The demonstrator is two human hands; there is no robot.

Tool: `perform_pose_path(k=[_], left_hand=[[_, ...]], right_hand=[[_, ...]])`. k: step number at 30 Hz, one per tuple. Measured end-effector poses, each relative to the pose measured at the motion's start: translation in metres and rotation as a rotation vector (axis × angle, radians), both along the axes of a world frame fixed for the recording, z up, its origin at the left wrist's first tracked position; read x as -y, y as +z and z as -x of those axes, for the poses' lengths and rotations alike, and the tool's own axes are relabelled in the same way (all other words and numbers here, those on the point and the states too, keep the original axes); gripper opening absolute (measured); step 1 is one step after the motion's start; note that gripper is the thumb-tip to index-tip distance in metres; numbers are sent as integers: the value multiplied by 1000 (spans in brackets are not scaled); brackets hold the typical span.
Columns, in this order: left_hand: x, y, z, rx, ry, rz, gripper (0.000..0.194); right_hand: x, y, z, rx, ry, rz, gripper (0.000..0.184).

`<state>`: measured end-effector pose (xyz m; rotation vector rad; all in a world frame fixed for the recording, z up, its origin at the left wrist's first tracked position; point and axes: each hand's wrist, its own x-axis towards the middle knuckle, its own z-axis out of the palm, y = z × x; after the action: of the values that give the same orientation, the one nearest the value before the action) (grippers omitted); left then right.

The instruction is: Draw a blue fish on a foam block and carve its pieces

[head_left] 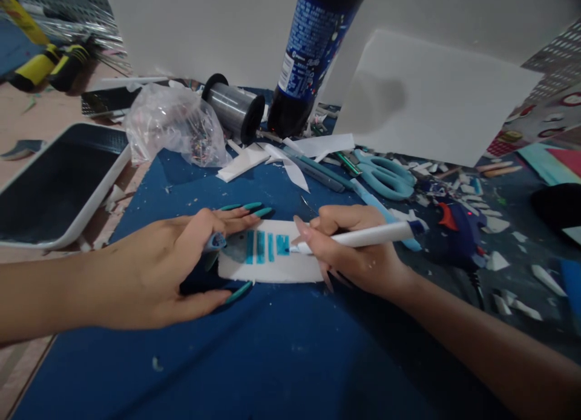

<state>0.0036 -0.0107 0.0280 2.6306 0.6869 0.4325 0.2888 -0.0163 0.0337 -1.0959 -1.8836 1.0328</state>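
A small white board piece (272,272) lies flat on the blue mat, with several turquoise bars and a grey patch drawn on it. My left hand (181,250) steadies its left end, fingers along the top edge and thumb by the bottom edge. Tucked in the same hand is a small blue cylinder (216,242) that looks like a marker cap. My right hand (358,244) is closed around a white marker (370,234), whose blue tip touches the rightmost bar. Right fingers also rest at the board piece's right end.
Behind the hands lie blue scissors (385,175), paper strips (242,163), a wire spool (233,108) and a plastic bag (175,120). A dark bottle (306,57) stands beyond. A phone (54,184) lies left; a dark blue tool (454,232) and white scraps lie right.
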Motion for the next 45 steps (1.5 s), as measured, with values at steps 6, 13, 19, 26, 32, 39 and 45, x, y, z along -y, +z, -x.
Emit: perform_pose_path(k=[6, 13, 19, 26, 32, 39, 45], left_hand=[[2, 1, 1, -22, 16, -15, 32], [0, -2, 6, -65, -20, 38, 38], [3, -2, 5, -62, 16, 19, 40], [5, 0, 2, -59, 19, 14, 37], [3, -5, 1, -17, 10, -54, 44], [-3, -4, 1, 45, -20, -108, 46], [-4, -1, -1, 5, -30, -186, 45]], right_hand=[[0, -3, 2, 11, -82, 44, 47], [-1, -3, 4, 39, -94, 9, 48], [0, -2, 5, -39, -86, 59, 44], [-2, 1, 8, -20, -59, 42, 43], [-3, -1, 7, 7, -64, 8, 43], [-2, -4, 5, 37, -93, -37, 45], [1, -2, 4, -5, -92, -66, 46]])
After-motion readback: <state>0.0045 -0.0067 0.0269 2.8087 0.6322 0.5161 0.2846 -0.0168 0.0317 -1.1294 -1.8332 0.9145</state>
